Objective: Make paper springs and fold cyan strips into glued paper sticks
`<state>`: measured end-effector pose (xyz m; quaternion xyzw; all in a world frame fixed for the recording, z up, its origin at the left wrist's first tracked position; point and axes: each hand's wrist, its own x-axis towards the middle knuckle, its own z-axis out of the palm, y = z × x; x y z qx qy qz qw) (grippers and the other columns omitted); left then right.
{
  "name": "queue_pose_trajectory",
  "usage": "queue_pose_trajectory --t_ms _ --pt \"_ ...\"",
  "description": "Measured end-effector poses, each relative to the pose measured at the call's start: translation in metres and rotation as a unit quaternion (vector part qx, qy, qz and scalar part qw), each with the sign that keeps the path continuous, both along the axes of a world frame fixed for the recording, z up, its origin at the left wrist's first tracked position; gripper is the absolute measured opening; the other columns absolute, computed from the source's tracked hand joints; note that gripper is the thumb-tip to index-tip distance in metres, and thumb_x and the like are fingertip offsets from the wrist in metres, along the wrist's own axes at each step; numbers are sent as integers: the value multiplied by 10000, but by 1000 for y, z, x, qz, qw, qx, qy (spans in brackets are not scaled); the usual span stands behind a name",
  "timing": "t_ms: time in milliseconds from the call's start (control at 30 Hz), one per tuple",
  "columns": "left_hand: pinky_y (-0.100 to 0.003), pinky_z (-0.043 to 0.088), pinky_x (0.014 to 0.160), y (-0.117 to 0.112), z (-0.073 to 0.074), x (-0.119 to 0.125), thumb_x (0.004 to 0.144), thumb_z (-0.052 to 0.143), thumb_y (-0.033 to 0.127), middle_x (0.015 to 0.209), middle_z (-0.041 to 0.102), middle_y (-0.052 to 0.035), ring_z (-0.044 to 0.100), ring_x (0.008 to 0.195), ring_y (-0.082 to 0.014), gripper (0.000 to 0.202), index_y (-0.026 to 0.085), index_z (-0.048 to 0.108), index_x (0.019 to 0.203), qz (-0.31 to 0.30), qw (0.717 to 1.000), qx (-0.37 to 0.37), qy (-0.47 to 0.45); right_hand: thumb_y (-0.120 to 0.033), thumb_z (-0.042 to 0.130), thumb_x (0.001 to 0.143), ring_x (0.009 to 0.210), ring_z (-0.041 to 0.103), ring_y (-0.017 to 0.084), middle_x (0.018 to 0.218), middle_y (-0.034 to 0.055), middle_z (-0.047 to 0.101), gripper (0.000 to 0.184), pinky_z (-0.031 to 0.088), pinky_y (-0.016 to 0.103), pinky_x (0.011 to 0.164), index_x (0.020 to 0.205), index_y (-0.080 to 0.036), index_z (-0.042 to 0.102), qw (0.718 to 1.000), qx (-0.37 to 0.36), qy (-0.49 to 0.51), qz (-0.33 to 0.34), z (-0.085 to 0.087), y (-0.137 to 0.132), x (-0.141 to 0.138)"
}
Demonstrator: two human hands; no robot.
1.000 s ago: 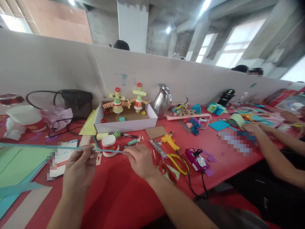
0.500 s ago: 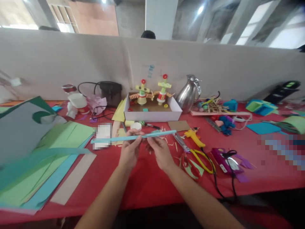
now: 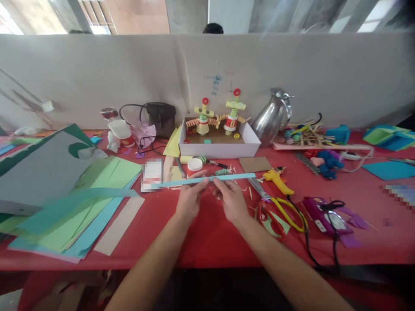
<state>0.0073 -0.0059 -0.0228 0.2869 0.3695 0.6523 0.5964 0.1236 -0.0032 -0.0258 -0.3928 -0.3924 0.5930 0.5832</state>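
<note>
A narrow light-blue paper strip (image 3: 238, 176) stretches nearly level above the red table. Near its middle, my left hand (image 3: 192, 198) pinches it between thumb and fingers. Close beside, my right hand (image 3: 229, 199) pinches the same strip, the two thumbs almost meeting. Just beyond the strip stands a small red-and-white paper cup (image 3: 195, 165). A coiled green paper spring (image 3: 223, 172) lies behind my right hand, partly covered by the strip. Paper scraps are scattered around it.
Behind stands a white box (image 3: 220, 150) with two paper-cup figures. Scissors (image 3: 288, 211), a yellow glue gun (image 3: 278, 180) and a purple device (image 3: 327, 218) with a black cord lie right. Coloured paper sheets (image 3: 106, 181) pile left. A steel jug (image 3: 271, 116) stands at the back.
The view has shifted, so everything on the table appears farther right and slightly higher. Both hands still pinch the strip, which now looks flatter and narrower-angled between them.
</note>
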Motion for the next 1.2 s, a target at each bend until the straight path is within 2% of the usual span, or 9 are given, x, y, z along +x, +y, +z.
queue_pose_trajectory --t_ms 133,267,367,467,567,667,800,967,1200 --pt "-176 488 598 5 1 -7 614 840 131 717 726 -28 685 664 -112 300 130 735 895 69 996 -44 -20 -399 795 691 528 499 84 662 7 664 240 348 241 471 698 -172 718 999 -21 34 -31 2 7 6" --pt "-182 515 597 11 7 -23 627 801 84 704 730 -30 703 637 -122 204 120 730 815 128 990 -34 -47 -304 809 651 540 507 71 671 -19 654 169 379 217 484 720 -191 704 985 -32 119 -121 3 23 27" --pt "-173 518 586 14 9 -28 624 797 68 704 730 -21 705 636 -117 175 123 719 770 147 987 -30 -61 -283 797 646 551 520 59 666 -42 637 158 388 195 492 713 -201 680 979 -41 144 -136 2 29 37" --pt "-162 516 587 13 7 -24 624 805 75 704 731 -22 704 648 -112 179 122 726 778 128 989 -33 -61 -255 844 588 547 554 78 682 -28 654 242 381 205 470 774 -184 706 990 -58 120 -53 3 24 31" --pt "-162 523 601 10 3 -14 622 826 110 714 735 -32 703 666 -115 189 118 732 787 73 995 -51 -41 -312 858 599 561 586 98 671 -18 664 256 388 215 479 754 -173 710 993 -75 81 29 5 14 17" --pt "-173 533 631 7 0 -8 620 841 140 761 742 -40 704 702 -122 228 123 736 822 20 998 -53 -24 -392 826 652 553 583 92 691 8 699 266 377 217 479 702 -163 701 995 -79 57 12 5 9 10" --pt "-166 527 709 5 -2 -9 642 840 145 828 732 -8 682 776 -95 253 171 738 872 -26 1000 -6 -1 -382 830 649 519 580 90 672 12 710 262 356 216 460 724 -163 708 994 -92 64 1 3 11 13" --pt "-173 523 738 5 -2 -11 640 851 179 808 704 6 659 788 -90 233 172 751 849 -4 1000 -11 12 -425 800 685 494 580 93 675 34 725 283 339 212 437 723 -163 701 991 -93 90 18 2 14 16" --pt "-183 516 730 6 -2 -9 646 854 237 826 710 -15 660 791 -105 258 166 758 875 -8 999 -4 32 -486 774 720 489 571 89 689 49 730 331 321 213 431 720 -161 710 993 -90 76 17 3 14 17"
